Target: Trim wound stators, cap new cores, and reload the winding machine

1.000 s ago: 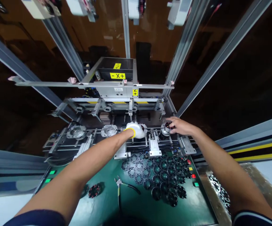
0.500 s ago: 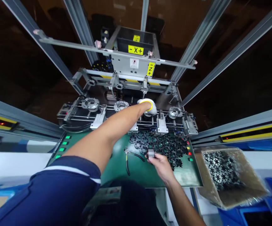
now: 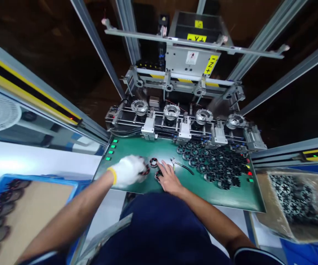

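My left hand (image 3: 128, 170), in a white knit glove with a yellow cuff, is over the left part of the green table. It is blurred by motion, with its fingers closed around a dark ring-shaped motor stator (image 3: 146, 169) with reddish parts. My bare right hand (image 3: 171, 179) lies low over the table, its fingers spread. Partly under its thumb and fingers is a second stator (image 3: 157, 175). Close to its index fingertip lies another stator (image 3: 153, 162) with red marks. Cutting pliers (image 3: 183, 166) with dark handles rest just right of that hand.
Behind the table (image 3: 125, 147) runs a machine with several round metal fixtures (image 3: 171, 111). Many dark cores (image 3: 216, 162) cover the table's right side. A box of metal cores (image 3: 269, 209) stands at the right; a blue bin of stators (image 3: 37, 178) is at the left.
My left hand has come back from a machine fixture to the table and now has a stator. My right hand has moved left past the pliers. The view has shifted.
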`<state>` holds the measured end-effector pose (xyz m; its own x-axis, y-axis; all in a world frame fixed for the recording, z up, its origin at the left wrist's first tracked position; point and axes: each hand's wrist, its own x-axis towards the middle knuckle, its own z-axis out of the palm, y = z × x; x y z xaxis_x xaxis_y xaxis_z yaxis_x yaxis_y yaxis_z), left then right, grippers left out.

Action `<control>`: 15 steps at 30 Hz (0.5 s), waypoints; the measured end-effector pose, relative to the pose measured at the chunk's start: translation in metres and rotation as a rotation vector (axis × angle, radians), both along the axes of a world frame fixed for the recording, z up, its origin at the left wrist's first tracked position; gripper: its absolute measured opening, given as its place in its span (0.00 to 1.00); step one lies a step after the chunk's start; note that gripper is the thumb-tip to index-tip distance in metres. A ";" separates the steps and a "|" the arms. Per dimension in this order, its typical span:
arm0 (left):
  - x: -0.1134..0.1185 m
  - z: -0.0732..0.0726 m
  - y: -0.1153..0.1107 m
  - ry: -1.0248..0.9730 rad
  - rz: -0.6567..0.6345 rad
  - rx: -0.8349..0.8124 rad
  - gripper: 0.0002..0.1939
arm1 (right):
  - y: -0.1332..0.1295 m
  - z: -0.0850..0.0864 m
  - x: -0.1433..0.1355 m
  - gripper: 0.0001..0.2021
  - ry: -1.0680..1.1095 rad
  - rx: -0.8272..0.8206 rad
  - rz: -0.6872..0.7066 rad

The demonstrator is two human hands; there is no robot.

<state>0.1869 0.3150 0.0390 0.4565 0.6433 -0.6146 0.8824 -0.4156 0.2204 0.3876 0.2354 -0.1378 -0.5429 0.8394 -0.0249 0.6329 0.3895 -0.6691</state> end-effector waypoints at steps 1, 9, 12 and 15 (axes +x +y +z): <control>-0.018 -0.018 -0.016 0.056 0.034 -0.003 0.09 | 0.004 -0.003 -0.009 0.07 -0.027 0.037 0.017; -0.048 -0.118 -0.068 -0.046 0.369 0.170 0.18 | 0.004 0.000 0.036 0.15 -0.154 0.291 -0.122; -0.061 -0.129 -0.072 -0.221 0.502 0.218 0.22 | -0.003 0.006 0.096 0.12 -0.190 0.332 -0.364; -0.080 -0.138 -0.067 -0.369 0.662 0.257 0.32 | -0.005 0.006 0.137 0.10 -0.194 0.300 -0.496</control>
<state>0.1068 0.2485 -0.0985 0.0750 0.9528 -0.2942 0.8525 0.0918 0.5146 0.5244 0.2304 -0.1322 -0.0943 0.9767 0.1926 0.8867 0.1704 -0.4299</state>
